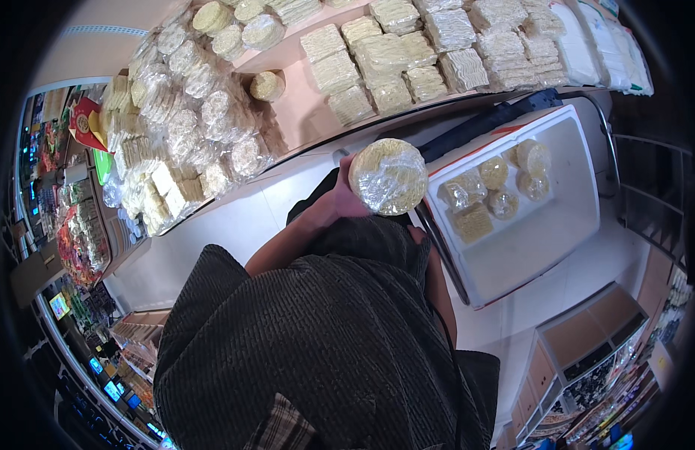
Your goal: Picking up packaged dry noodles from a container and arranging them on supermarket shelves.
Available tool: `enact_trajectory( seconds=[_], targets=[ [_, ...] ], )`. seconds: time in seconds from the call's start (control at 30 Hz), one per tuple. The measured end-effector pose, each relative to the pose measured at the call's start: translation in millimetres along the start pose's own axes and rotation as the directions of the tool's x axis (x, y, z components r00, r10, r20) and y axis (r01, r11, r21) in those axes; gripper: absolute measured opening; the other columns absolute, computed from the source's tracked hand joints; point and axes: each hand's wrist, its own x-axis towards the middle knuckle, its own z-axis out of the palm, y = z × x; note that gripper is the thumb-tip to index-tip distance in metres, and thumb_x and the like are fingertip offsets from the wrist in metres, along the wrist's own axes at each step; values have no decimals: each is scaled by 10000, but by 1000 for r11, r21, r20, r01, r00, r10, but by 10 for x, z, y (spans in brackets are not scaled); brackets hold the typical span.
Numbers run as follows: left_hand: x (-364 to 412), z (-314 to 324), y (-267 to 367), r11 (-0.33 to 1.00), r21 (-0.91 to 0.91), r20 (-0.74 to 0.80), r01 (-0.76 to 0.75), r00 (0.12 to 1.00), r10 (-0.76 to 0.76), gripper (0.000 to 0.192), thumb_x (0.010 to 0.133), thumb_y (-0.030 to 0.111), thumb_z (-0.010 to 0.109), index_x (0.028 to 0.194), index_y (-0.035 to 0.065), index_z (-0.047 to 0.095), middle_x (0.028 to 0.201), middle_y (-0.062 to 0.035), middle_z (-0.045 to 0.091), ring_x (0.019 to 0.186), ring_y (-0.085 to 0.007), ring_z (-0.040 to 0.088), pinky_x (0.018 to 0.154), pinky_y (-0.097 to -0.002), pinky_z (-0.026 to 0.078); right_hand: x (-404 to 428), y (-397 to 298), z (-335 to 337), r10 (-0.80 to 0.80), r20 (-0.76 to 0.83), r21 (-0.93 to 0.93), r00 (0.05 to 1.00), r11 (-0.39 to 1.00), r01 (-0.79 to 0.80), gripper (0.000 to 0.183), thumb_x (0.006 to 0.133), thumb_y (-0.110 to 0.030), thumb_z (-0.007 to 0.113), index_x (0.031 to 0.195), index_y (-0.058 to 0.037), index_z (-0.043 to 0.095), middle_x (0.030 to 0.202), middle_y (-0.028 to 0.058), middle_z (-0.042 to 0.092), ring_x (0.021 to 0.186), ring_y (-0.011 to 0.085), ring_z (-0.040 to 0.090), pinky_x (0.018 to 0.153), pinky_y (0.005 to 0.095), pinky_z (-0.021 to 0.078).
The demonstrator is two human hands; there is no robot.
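My left hand (350,191) holds a round pack of dried noodle cakes in clear film (388,177), in front of my body and below the shelf edge. Down at my side, by the near rim of a white foam box (527,259), is my right hand (418,234); its fingers are partly hidden, and no held thing shows. Inside the box lie several wrapped noodle packs, round ones (493,172) and a squarish one (473,223). Ahead, the display shelf (297,107) bears rectangular noodle packs (381,59), and one round pack (266,86) stands in its open compartment.
A big heap of wrapped noodle packs (184,107) covers the shelf's left part. White bags (583,45) lie at its right end. Metal tubing (603,129) stands beyond the foam box. A wooden display cabinet (589,332) is at the lower right, and a basket of small packets (86,242) at the left.
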Motion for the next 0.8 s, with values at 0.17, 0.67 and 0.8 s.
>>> enact_trajectory(
  seconds=[0.17,0.67,0.8],
  targets=[
    [-66,35,25,650,752,40,-111,992,124,843,825,649,478,1475,141,302,1513,-94,322,1378,-281,332,1151,-468,217,263,465,104,-38,-78,-61,996,998,34,474,861,-359,588,1091,55,605,1097,186,633,983,248,591,890,362,449],
    [-420,-45,193,996,-33,-209,-79,975,71,807,832,499,586,1482,146,263,1504,-85,329,1341,-266,385,1110,-479,278,352,-1371,244,358,9,-344,933,878,-334,807,732,-505,608,1372,-38,451,1397,265,431,1304,395,419,1072,466,337],
    [-482,-72,214,991,93,-313,-95,942,120,804,837,528,543,1490,160,251,1516,-83,308,1343,-276,384,1105,-484,295,419,-1405,328,483,-73,-487,873,746,-454,758,746,-539,570,1404,-185,441,1495,212,292,1364,436,301,1069,593,271]
  ],
)
